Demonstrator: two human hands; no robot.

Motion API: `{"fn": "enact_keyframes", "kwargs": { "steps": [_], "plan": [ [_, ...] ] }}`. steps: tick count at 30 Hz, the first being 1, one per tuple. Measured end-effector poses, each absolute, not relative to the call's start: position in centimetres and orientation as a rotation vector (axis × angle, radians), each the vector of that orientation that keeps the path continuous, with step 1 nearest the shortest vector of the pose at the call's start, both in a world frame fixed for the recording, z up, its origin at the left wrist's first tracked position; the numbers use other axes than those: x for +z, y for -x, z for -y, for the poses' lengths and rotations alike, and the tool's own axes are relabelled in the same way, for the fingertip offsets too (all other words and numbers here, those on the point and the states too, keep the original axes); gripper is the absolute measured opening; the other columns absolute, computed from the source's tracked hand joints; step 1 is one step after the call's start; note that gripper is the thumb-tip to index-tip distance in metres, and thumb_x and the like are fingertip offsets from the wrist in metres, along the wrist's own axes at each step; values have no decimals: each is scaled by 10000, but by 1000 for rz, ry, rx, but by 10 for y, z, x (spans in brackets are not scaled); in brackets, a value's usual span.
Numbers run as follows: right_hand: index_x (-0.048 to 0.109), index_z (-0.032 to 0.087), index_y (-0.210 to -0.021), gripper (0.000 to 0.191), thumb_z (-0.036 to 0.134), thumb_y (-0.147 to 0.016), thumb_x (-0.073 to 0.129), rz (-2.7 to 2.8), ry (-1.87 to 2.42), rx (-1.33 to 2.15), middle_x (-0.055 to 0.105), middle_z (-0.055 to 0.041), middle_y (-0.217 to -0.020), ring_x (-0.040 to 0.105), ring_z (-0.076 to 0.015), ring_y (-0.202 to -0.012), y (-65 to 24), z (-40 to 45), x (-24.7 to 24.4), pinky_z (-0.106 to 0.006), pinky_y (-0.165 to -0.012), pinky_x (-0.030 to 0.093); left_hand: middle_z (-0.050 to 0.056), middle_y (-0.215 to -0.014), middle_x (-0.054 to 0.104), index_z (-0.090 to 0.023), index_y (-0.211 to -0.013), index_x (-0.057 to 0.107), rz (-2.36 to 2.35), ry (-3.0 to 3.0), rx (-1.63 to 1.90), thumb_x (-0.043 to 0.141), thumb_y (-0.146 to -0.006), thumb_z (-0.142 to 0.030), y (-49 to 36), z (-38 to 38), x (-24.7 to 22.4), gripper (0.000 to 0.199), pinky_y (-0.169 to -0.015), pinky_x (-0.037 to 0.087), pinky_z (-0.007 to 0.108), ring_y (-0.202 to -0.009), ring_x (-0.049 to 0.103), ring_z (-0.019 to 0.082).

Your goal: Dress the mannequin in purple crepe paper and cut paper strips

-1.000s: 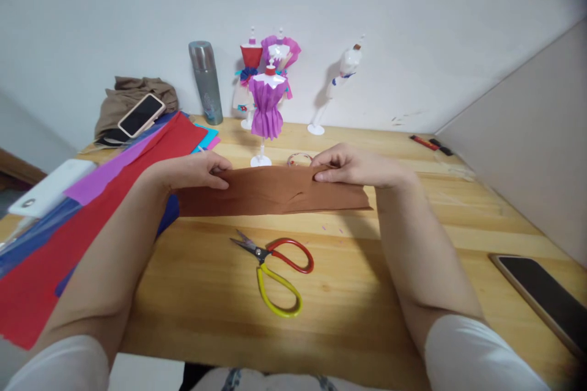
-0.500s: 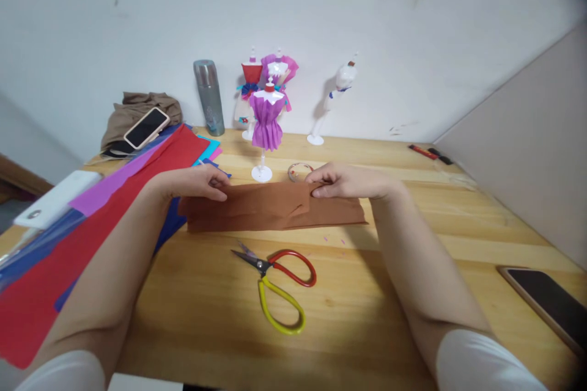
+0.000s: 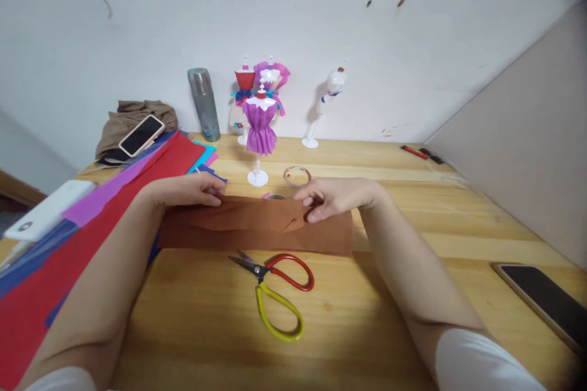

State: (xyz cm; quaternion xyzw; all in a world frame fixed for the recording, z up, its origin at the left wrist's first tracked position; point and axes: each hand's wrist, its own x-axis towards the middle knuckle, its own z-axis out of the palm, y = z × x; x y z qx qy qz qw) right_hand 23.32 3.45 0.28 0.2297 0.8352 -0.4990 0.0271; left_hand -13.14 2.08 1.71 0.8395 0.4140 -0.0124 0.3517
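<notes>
A folded strip of brown crepe paper [image 3: 257, 233] stretches across the table in front of me. My left hand [image 3: 202, 190] pinches its upper edge near the left end, thumb in front. Farther right, my right hand [image 3: 330, 200] is closed on the same upper edge, its fingertips curled and partly hidden. Just below the strip lie scissors [image 3: 259, 273] with one red and one yellow handle, blades slightly apart and pointing left. Behind the strip stands a small white dress form [image 3: 261, 125] in a purple ruffled dress.
Red, purple and blue paper sheets [image 3: 172, 156] spread along the left. Behind are a steel flask [image 3: 204, 107], a phone on brown cloth [image 3: 142, 135] and more dress forms [image 3: 310, 142]. A tape roll [image 3: 297, 176] lies mid-table. Another phone [image 3: 543, 299] rests at right.
Both hands have brought the brown strip slightly nearer to me, its lower edge now close to the scissors. Part of a small ring-shaped item now shows behind the strip. The view has shifted a little.
</notes>
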Motion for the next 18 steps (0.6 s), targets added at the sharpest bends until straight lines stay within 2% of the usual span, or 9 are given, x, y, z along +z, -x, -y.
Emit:
{"fn": "enact_keyframes", "kwargs": {
  "steps": [4,6,9,13,16,18],
  "plan": [
    [690,157,-895,143,283,-856,747,-2516,-828,-1537,651,23,-764,553,-127,-718,-220,-35,-11,-250,-665,408,58,-991,763,-186,-967,736,-1119,-2133,-95,620,-853,-438,130,-23,9,299,-825,513,274,-940,683,227],
    [658,164,-820,106,231,-836,739,-2530,-833,-1489,628,31,-723,544,-125,-702,-214,-36,-19,-248,-657,399,83,-1035,785,-182,-1074,768,-1175,-2108,-156,633,-853,-444,128,-23,6,369,-787,525,274,-923,707,234],
    [651,162,-773,119,227,-833,731,-2502,-748,-1456,586,47,-673,511,-114,-659,-210,-38,-24,-246,-644,385,92,-1000,784,-174,-1181,770,-1234,-2043,-238,634,-876,-466,128,-22,3,443,-667,520,260,-785,712,212],
    [708,157,-827,135,283,-844,751,-2560,-827,-1413,649,21,-724,540,-124,-677,-210,-40,-22,-256,-657,413,64,-877,777,-183,-1035,782,-1207,-2088,-172,630,-879,-427,129,-24,1,327,-621,507,242,-708,698,188],
    [710,162,-813,147,297,-844,758,-2609,-1234,-1487,679,-14,-708,602,-151,-670,-207,-45,-23,-292,-688,491,51,-751,743,-185,-854,742,-1240,-2144,-65,632,-869,-422,131,-28,-2,261,-594,484,254,-658,672,186],
    [721,162,-878,133,293,-862,736,-2654,-1631,-1583,718,-51,-745,658,-182,-691,-202,-49,-26,-332,-719,553,44,-724,736,-189,-831,724,-1320,-2151,69,642,-868,-452,133,-30,-4,279,-633,506,276,-682,680,198]
  ]
}}
